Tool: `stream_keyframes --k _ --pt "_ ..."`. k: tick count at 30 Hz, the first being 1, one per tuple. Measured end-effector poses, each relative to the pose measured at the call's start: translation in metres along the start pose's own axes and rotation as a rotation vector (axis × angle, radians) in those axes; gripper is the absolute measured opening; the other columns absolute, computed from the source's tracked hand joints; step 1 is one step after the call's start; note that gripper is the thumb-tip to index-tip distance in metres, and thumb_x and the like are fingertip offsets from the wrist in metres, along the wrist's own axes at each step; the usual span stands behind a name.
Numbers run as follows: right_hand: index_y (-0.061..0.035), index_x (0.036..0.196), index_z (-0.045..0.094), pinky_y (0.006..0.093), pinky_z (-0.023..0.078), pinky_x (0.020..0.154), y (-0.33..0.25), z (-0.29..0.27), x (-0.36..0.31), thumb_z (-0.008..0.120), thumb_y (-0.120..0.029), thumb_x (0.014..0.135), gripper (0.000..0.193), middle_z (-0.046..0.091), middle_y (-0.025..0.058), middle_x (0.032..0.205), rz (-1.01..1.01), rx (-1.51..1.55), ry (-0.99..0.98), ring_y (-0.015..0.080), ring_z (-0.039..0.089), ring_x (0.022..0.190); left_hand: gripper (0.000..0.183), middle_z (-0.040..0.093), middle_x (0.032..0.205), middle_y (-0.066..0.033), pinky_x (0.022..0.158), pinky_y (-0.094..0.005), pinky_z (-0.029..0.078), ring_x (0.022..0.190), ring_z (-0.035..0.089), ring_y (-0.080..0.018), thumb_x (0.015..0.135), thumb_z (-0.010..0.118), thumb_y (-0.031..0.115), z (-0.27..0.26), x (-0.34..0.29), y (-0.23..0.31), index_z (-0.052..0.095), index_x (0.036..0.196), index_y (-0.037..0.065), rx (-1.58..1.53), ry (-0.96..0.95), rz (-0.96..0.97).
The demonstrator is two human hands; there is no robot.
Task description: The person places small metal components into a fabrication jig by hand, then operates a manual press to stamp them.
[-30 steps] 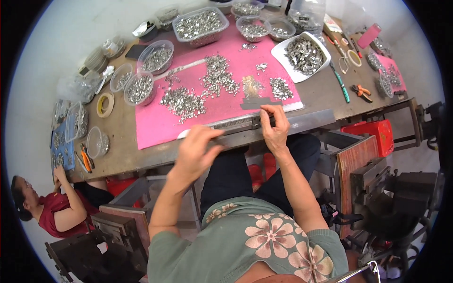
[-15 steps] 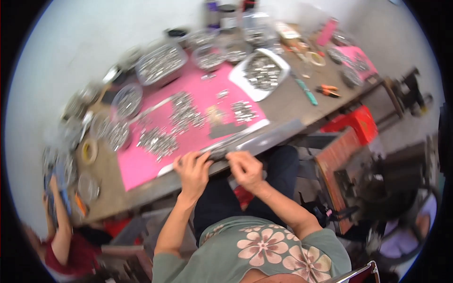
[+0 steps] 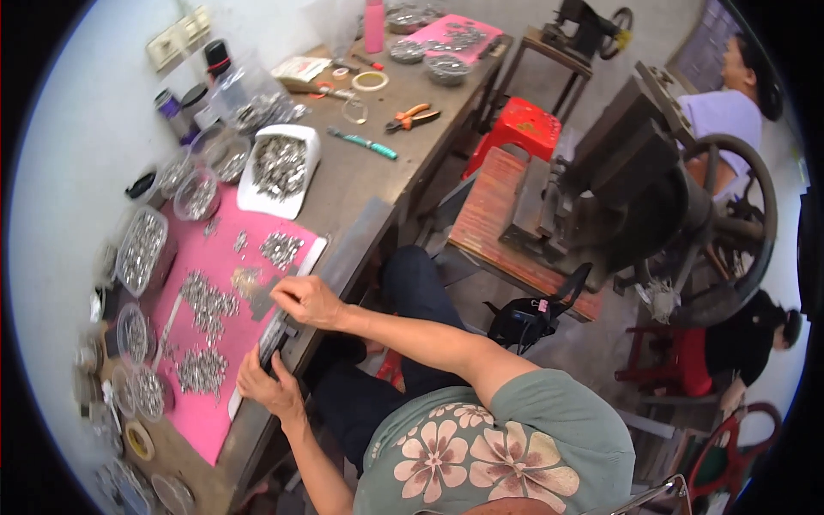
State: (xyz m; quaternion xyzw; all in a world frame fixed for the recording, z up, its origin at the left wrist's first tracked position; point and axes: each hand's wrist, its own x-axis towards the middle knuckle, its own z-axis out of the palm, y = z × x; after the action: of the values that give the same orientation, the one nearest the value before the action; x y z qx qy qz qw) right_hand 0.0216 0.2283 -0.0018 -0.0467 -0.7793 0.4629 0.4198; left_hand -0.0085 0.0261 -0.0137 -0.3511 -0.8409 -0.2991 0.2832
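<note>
At the table's front edge, my left hand [image 3: 269,388] is closed on a long dark metal piece [image 3: 273,345], its kind not clear. My right hand [image 3: 309,302] is closed just above that piece's far end, fingers pinched; whatever they hold is hidden. Beneath and beyond both hands lies a pink sheet [image 3: 196,429]. Small silvery metal parts [image 3: 208,305] lie on it in loose heaps, with another heap [image 3: 281,250] near its right corner. By my right fingers is a flat grey plate [image 3: 260,302].
A white scoop-shaped tray [image 3: 311,146] and a clear tub [image 3: 166,257] hold more parts. Orange-handled pliers [image 3: 412,118], a teal pen-like tool [image 3: 365,143] and tape [image 3: 371,81] lie farther right. A hand press with a wheel [image 3: 635,197] stands right, near a red stool [image 3: 525,129]. Two people sit beyond.
The view has swung right, so the table appears shifted left and turned. My hands stay at the table edge by the dark piece, the right one now more tightly closed.
</note>
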Motion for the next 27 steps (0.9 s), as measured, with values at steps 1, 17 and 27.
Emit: stream_keyframes --k 1,17,27 --pt "0.0021 0.09 0.07 0.0364 0.052 0.062 -0.003 -0.004 -0.001 0.068 -0.01 0.092 0.012 0.069 0.0153 0.077 0.015 -0.008 0.006 0.0284 0.069 0.069 0.038 0.064 0.12 -0.0109 0.106 -0.0487 0.033 0.115 0.058 -0.0317 0.093 0.073 0.019 0.001 0.001 0.002 0.062 0.127 0.006 0.023 0.005 -0.02" --pt "0.0034 0.09 0.068 0.037 0.048 0.059 -0.005 0.007 -0.007 0.065 -0.014 0.094 0.018 0.065 0.0176 0.074 0.118 0.155 -0.042 0.0248 0.066 0.063 0.034 0.065 0.124 -0.0115 0.111 -0.0513 0.029 0.119 0.059 -0.0297 0.099 0.064 0.02 0.001 -0.012 -0.017 0.061 0.129 0.005 0.095 -0.054 0.008" --pt "0.002 0.089 0.069 0.0362 0.051 0.061 -0.008 -0.009 -0.003 0.067 -0.01 0.093 0.013 0.07 0.0158 0.077 0.058 -0.039 0.043 0.0252 0.069 0.067 0.029 0.065 0.126 -0.0102 0.113 -0.0522 0.027 0.121 0.06 -0.0284 0.104 0.055 0.017 -0.002 -0.004 0.001 0.059 0.13 0.005 -0.083 -0.08 0.014"
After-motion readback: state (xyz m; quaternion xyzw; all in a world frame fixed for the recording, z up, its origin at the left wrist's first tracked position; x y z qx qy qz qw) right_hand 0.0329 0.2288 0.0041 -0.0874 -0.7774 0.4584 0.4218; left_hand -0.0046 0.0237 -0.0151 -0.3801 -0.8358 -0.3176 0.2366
